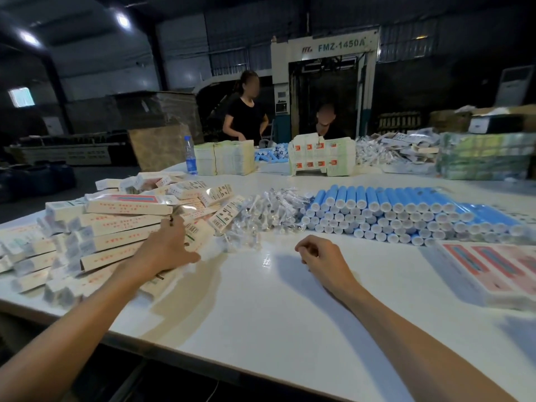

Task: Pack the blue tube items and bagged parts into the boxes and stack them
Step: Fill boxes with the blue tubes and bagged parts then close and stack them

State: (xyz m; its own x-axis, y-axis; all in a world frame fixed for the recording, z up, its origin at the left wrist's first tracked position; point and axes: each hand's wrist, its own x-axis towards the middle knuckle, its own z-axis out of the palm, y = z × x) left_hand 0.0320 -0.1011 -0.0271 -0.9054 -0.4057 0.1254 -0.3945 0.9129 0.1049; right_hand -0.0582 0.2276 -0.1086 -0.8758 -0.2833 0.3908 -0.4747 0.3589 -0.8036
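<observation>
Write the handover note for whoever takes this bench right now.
Left hand: open, resting on the box pile at left.
Right hand: fingers curled, on the table, nothing seen in it.
Tubes: stacked at right. Bagged parts: heap in the middle. Flat boxes: near right edge.
Done: many boxes in the pile look closed; contents not visible; pile is loose, not stacked.
Left: pack the remaining tubes and bags, then stack the boxes.

Blue tubes (406, 219) stacked right, bagged parts (269, 210) centre, boxes (116, 224) heaped left
</observation>
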